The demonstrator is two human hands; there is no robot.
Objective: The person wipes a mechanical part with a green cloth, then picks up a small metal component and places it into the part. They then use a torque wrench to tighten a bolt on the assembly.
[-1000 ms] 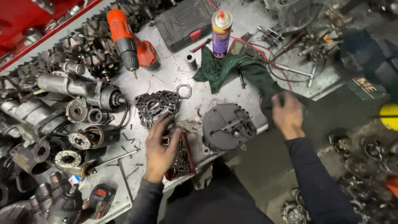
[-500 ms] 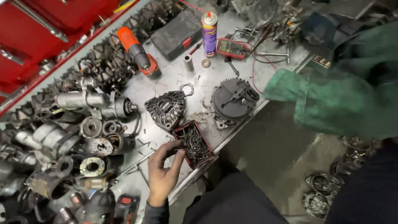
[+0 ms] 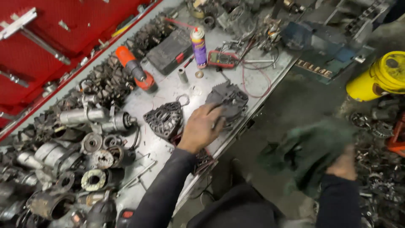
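1. The left hand (image 3: 201, 128) lies palm-down over the near edge of a round dark alternator housing (image 3: 230, 100) on the metal workbench (image 3: 168, 88). Its fingers are spread and curved onto the part rather than closed around it — a flat press, not a lift.
2. The housing sits close to the bench's front edge, just right of a ribbed, open-framed alternator end cover (image 3: 162, 119), which stands apart from the hand.
3. The right hand (image 3: 344, 166) is off the bench, low over the floor, closed on a dark green rag (image 3: 312, 152) that bunches up around it. The picture is blurred there, so how tightly it grips cannot be told.
4. Under the left forearm, a small red tray of screws (image 3: 203, 159) shows at the bench edge, mostly hidden.
5. Farther back stand a purple spray can (image 3: 198, 46) and a red multimeter (image 3: 222, 58) with its red lead trailing across the bench.
6. An orange cordless drill (image 3: 135, 69) lies to the left — beside a dark tool case (image 3: 171, 50).
7. Starter motors and armatures (image 3: 84, 139) crowd the bench's left end.
8. A yellow bucket (image 3: 382, 76) stands on the floor to the right.
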